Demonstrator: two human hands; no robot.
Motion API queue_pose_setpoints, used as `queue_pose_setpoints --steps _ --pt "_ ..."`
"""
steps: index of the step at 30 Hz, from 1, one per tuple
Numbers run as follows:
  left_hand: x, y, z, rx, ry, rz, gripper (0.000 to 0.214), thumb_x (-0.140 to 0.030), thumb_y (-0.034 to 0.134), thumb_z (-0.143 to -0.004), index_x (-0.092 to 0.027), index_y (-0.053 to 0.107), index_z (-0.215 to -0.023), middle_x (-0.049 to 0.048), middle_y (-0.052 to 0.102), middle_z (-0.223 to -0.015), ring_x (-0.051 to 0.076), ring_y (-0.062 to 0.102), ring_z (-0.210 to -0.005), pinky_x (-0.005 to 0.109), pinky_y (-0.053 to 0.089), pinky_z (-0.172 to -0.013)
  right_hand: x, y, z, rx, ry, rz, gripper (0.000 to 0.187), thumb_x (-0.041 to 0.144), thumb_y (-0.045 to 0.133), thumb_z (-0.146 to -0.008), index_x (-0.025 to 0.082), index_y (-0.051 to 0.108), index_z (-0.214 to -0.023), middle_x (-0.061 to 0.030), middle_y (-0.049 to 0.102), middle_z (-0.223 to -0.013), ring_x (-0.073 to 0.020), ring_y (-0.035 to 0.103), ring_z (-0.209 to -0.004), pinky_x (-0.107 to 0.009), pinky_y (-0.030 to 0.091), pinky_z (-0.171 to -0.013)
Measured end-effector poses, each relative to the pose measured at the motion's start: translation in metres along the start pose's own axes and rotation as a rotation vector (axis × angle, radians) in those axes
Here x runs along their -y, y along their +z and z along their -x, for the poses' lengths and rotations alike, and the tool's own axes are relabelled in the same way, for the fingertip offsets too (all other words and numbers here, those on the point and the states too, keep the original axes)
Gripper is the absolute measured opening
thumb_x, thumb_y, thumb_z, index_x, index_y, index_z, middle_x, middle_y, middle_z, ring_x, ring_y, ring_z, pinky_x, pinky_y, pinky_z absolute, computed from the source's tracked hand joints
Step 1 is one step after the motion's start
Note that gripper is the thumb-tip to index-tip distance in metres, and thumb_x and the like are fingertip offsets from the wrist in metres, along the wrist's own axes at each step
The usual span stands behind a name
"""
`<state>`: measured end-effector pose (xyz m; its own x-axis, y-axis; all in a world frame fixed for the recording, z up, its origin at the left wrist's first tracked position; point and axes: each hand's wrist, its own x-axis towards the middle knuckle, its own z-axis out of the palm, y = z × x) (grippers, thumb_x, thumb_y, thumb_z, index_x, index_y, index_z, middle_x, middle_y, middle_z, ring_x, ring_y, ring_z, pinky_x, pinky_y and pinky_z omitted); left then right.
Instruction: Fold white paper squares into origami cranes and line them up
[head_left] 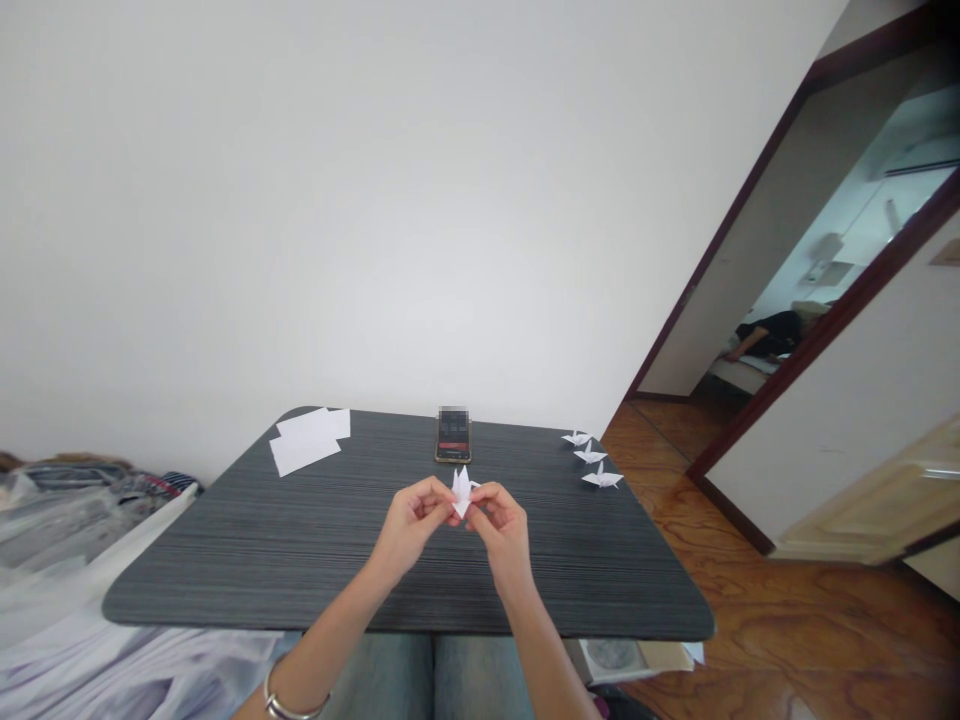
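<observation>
A small white paper crane [462, 488], partly folded with its points upward, is held above the dark table [315, 560] near its middle. My left hand [420, 510] pinches its left side between thumb and fingers. On the opposite side, my right hand [500, 512] grips the paper in the same way. The fingertips cover part of the lower folds. Just beyond the hands, a phone [454, 436] with a dark screen lies close to the wall.
Three finished paper cranes [602, 478] stand in a row along the table's right edge. White paper sheets [307, 440] overlap at the back left. Bagged clothes [82, 530] are heaped left of the table. Through the doorway at right, a person [769, 335] is partly visible.
</observation>
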<state>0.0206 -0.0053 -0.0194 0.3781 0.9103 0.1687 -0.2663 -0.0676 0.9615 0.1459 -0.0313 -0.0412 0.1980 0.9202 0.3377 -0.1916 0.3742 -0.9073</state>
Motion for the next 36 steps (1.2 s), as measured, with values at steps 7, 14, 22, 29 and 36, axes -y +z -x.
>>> queue_pose_setpoints --steps 7,14,22,29,36 --pt "0.0 0.0 -0.002 0.008 -0.022 0.027 0.015 -0.024 0.067 -0.065 -0.012 0.058 -0.065 0.0002 0.063 -0.058 0.01 0.057 -0.055 0.021 0.043 -0.057 0.0 -0.001 0.0 0.013 -0.045 0.019 0.005 0.016 0.057 -0.072 0.019 0.061 -0.073 0.0005 0.052 -0.076 -0.0109 0.052 -0.064 -0.021 0.043 -0.054" --pt "-0.002 0.0 -0.003 0.024 -0.052 0.039 0.011 -0.02 0.067 -0.064 -0.011 0.059 -0.064 0.0003 0.064 -0.058 0.01 0.057 -0.055 0.02 0.043 -0.058 -0.002 0.0 0.0 -0.002 -0.144 0.037 0.01 0.011 0.055 -0.071 0.019 0.061 -0.069 -0.001 0.051 -0.075 -0.0136 0.051 -0.07 -0.022 0.043 -0.056" --pt "-0.004 -0.001 -0.002 0.026 -0.072 0.079 0.009 -0.019 0.066 -0.064 -0.012 0.059 -0.063 -0.0008 0.064 -0.058 0.009 0.055 -0.054 0.019 0.041 -0.057 -0.008 -0.004 -0.003 0.058 -0.195 0.04 0.011 0.011 0.055 -0.071 0.02 0.061 -0.069 -0.0014 0.054 -0.075 -0.0155 0.053 -0.074 -0.024 0.044 -0.059" --pt "-0.008 -0.002 -0.001 0.041 -0.122 0.163 0.017 -0.028 0.065 -0.068 -0.012 0.058 -0.064 -0.0001 0.062 -0.064 0.01 0.056 -0.059 0.022 0.045 -0.062 -0.004 -0.006 -0.002 0.085 -0.139 0.056 0.011 0.01 0.054 -0.073 0.019 0.06 -0.072 -0.0017 0.057 -0.077 -0.0157 0.055 -0.075 -0.025 0.043 -0.063" --pt "-0.006 0.001 -0.002 0.0 -0.132 0.105 0.026 -0.025 0.073 -0.058 -0.014 0.051 -0.063 -0.0039 0.061 -0.055 0.009 0.055 -0.052 0.019 0.042 -0.055 0.002 -0.006 -0.001 0.111 -0.134 0.071 0.009 0.013 0.056 -0.073 0.019 0.062 -0.07 -0.0032 0.057 -0.082 -0.0169 0.055 -0.081 -0.027 0.044 -0.067"
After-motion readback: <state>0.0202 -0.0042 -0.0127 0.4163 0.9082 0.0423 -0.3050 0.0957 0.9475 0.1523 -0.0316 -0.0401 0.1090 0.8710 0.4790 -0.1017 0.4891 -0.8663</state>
